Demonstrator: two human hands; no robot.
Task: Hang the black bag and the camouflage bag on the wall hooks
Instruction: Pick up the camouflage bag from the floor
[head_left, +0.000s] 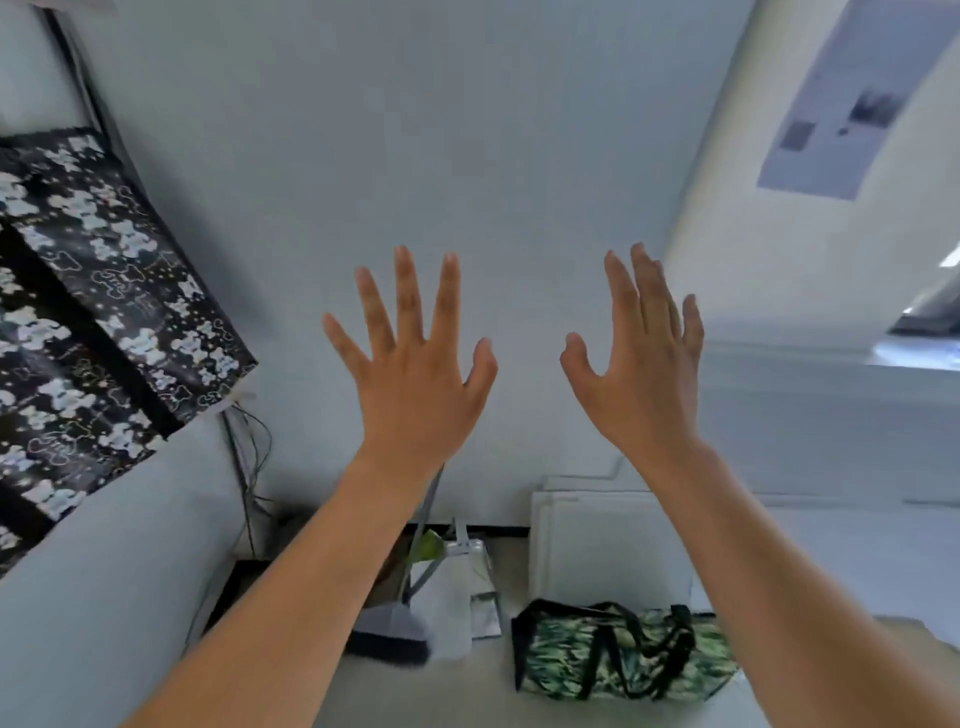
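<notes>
A black bag (88, 312) with a white bear print hangs against the wall at the left, its strap running up out of the frame; the hook is not visible. The camouflage bag (623, 652), green with black handles, stands on the floor at the foot of the wall, lower right. Both hands are raised in front of the bare white wall. My left hand (415, 364) has its fingers spread and holds nothing. My right hand (644, 364) is likewise spread and empty. Neither hand touches a bag.
A broom and dustpan (395, 623) lean against the wall beside the camouflage bag. White panels (597, 545) stand against the wall behind that bag. Thin cables (249, 467) drop below the black bag. A paper sheet (852, 98) is stuck on the right wall.
</notes>
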